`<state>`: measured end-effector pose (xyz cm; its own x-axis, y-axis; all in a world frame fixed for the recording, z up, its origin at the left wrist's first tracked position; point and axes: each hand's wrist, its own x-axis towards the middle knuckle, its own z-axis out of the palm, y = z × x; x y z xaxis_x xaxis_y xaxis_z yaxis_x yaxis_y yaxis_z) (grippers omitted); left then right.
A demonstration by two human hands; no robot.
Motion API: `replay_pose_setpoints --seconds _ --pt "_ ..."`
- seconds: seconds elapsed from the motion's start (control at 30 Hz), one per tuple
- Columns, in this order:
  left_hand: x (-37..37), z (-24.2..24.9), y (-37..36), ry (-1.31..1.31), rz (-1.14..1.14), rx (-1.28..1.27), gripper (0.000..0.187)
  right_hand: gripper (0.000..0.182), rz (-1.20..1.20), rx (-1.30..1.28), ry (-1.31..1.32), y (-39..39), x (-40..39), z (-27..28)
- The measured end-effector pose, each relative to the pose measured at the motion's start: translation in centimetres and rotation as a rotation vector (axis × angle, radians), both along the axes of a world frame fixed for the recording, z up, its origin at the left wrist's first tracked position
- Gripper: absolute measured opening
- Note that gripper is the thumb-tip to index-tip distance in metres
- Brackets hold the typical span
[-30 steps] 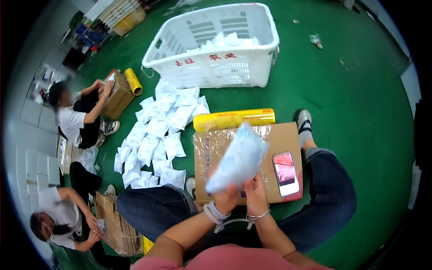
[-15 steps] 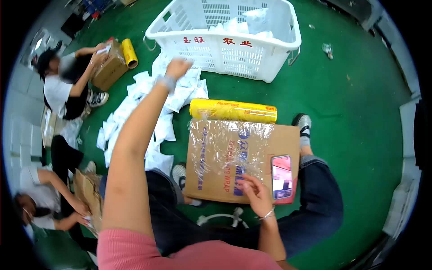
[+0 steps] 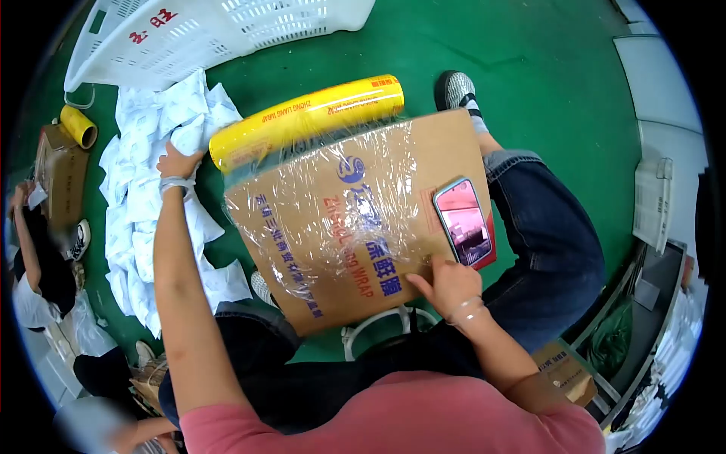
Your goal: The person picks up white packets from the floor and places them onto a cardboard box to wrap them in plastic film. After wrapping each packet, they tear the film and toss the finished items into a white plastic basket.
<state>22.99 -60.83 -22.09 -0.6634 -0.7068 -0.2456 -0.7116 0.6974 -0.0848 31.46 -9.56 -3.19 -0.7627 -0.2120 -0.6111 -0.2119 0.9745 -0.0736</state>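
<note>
A cardboard box [image 3: 302, 219] with clear plastic film over much of its top lies in front of me. Along its far edge is a yellow roll of cling wrap [image 3: 310, 117], and film stretches from roll to box. My left hand [image 3: 179, 161] reaches into a pile of white packets [image 3: 140, 181] on the left, its fingers closed on one white packet [image 3: 189, 136]. Over the near right part of the box rests my right hand [image 3: 452, 287], thumb spread from the fingers, holding nothing. Just beyond it a phone [image 3: 463, 221] lies on the box.
A white plastic basket [image 3: 219, 38] stands beyond the packets. At far left a person sits by another box [image 3: 64, 178] and yellow roll [image 3: 79, 126]; a second person is partly visible at lower left. White panels and a grey bin [image 3: 643, 295] line the right side.
My view has turned and dipped, moving the basket up and left. My left hand has come down from in front of the basket onto a packet. The right hand stays over the box.
</note>
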Motion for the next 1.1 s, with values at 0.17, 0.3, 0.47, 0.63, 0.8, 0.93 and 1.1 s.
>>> replay_pose_setpoints --seconds 0.17,0.3,0.47,0.63,0.8,0.93,1.1 --pt "4.0 8.9 4.2 0.615 0.036 1.019 0.056 0.046 -0.003 0.089 0.005 -0.2 1.0 -0.6" --pt "5.8 16.3 14.4 0.717 -0.651 0.55 0.088 0.045 -0.135 0.086 0.073 0.8 0.9 -2.3" --pt "7.8 14.6 25.9 0.584 -0.89 0.521 0.094 0.026 -0.08 -0.397 0.193 3.3 1.8 -6.7" --pt "8.9 15.4 28.7 0.52 -0.947 0.385 0.095 0.017 -0.55 -1.416 -0.474 8.4 -2.2 -3.1" --pt "9.8 16.0 30.0 0.44 -0.999 0.406 0.097 0.015 -0.18 -1.657 -0.584 -3.0 -5.7 -2.3" --pt "12.3 16.2 28.6 0.575 -0.972 0.352 0.087 0.044 0.703 -1.096 0.363 -6.7 -6.1 -5.4" --pt "20.4 16.4 30.3 0.513 -0.601 0.282 0.052 0.11 0.976 -0.699 0.355 -6.1 -6.4 -4.5"
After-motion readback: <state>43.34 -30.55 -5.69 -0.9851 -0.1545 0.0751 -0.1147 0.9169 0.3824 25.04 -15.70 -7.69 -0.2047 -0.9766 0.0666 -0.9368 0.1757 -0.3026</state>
